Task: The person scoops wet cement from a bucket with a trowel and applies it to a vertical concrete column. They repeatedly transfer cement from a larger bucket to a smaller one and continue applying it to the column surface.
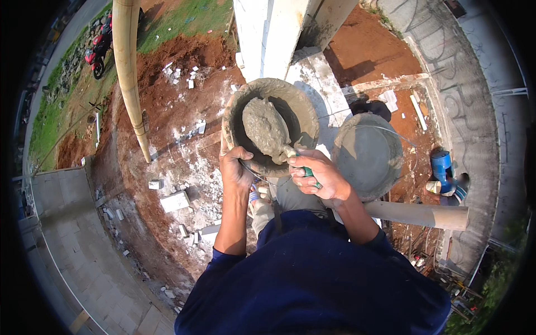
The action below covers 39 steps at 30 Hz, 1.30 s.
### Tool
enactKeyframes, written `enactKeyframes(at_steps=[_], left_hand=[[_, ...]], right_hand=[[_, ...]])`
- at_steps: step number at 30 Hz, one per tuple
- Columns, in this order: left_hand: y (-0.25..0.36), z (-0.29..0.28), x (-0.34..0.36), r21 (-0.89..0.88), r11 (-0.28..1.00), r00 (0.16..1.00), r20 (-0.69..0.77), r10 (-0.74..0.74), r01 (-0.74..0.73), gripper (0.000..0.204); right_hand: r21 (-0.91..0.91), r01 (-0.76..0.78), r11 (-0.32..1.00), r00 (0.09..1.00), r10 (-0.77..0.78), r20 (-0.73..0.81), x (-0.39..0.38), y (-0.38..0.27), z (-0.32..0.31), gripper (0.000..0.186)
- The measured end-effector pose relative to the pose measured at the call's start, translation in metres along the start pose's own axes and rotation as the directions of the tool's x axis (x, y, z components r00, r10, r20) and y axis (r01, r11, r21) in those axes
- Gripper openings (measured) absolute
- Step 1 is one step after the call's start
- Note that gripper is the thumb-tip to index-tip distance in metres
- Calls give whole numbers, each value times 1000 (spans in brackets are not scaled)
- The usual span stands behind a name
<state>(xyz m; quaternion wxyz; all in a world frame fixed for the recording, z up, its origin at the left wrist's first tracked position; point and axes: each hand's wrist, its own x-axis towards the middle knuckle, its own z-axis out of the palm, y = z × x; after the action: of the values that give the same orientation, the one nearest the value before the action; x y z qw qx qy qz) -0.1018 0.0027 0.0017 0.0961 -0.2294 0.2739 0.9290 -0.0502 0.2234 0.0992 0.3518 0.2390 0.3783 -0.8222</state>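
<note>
My left hand [237, 167] grips the near left rim of a round, mortar-crusted bucket [307, 106], thumb over the edge. The fingers of my right hand [320, 176] are wrapped around the green handle [308, 171] of a trowel. Its neck, coated in mortar, crosses the near right rim. A thick heap of wet grey mortar [264, 125] covers the trowel's blade, held over the bucket's mouth, so the blade itself is hidden. To the right stands a second, wider bucket [368, 156] with a smooth grey inside and a wire handle; neither hand touches it.
A white wall [262, 39] rises just ahead. At the left hangs a bamboo pole [129, 72]; a wooden beam [419, 215] sticks out to the right. Far below lie red soil [190, 56] and scattered white block pieces [175, 201]. A red motorcycle [97, 56] stands far left.
</note>
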Motion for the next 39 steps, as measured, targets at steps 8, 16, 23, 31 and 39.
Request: enactKeyframes(at_steps=[8, 16, 23, 31, 39], left_hand=[[-17, -9, 9, -103, 992, 997, -20, -74, 72, 97], [-21, -31, -12, -83, 995, 998, 35, -45, 48, 87], [-12, 23, -32, -57, 998, 999, -49, -16, 13, 92], [-10, -25, -29, 0, 1000, 999, -44, 31, -31, 83], [23, 2, -43, 199, 970, 989, 72, 131, -143, 93]], right_hand=[[122, 252, 960, 965, -240, -102, -28, -70, -5, 11], [-246, 696, 674, 647, -738, -192, 38, -165, 16, 8], [-648, 618, 445, 378, -891, -252, 152, -222, -27, 9], [-684, 529, 502, 426, -855, -297, 36, -92, 5, 16], [-985, -173, 11, 818, -556, -150, -23, 4, -3, 41]])
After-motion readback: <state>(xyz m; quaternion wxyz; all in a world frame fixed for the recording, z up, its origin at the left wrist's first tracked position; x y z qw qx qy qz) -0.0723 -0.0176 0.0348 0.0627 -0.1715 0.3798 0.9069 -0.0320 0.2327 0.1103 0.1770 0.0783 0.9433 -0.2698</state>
